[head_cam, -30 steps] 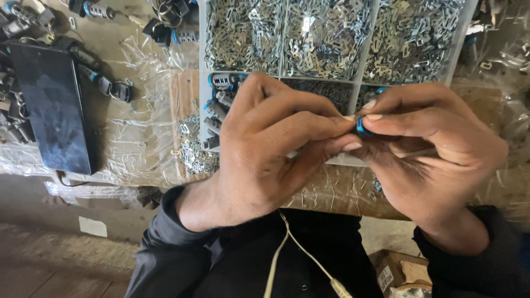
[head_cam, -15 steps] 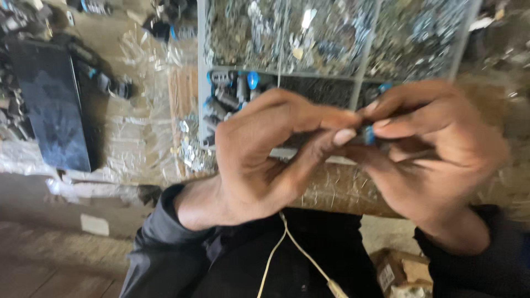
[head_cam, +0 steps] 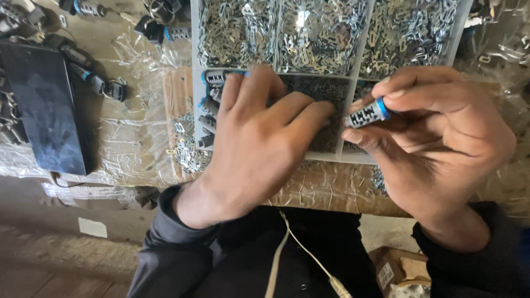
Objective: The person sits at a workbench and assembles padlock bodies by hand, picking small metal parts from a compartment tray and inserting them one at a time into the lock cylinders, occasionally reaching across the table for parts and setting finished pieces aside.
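My right hand (head_cam: 436,143) pinches a small grey cylinder with a blue ring (head_cam: 367,113) between thumb and fingers, held above the front edge of a compartment tray (head_cam: 279,70). My left hand (head_cam: 259,146) lies palm down on the tray, fingers spread, its fingertips in a compartment of tiny dark parts (head_cam: 323,88). Whether those fingertips pinch anything is hidden. More grey cylinders with blue rings (head_cam: 212,96) lie in the tray's front left compartment, just left of my left hand.
The tray's back compartments hold heaps of small silver metal clips (head_cam: 320,33). A dark flat slab (head_cam: 44,105) lies at the left on crinkled clear plastic sheeting. Loose black connectors (head_cam: 105,85) and spilled clips (head_cam: 187,149) sit beside the tray. A cardboard box (head_cam: 400,270) stands below the bench.
My hands were pressed together on the small cylinder. My left hand has let go and moved down onto the tray; my right hand keeps the cylinder.
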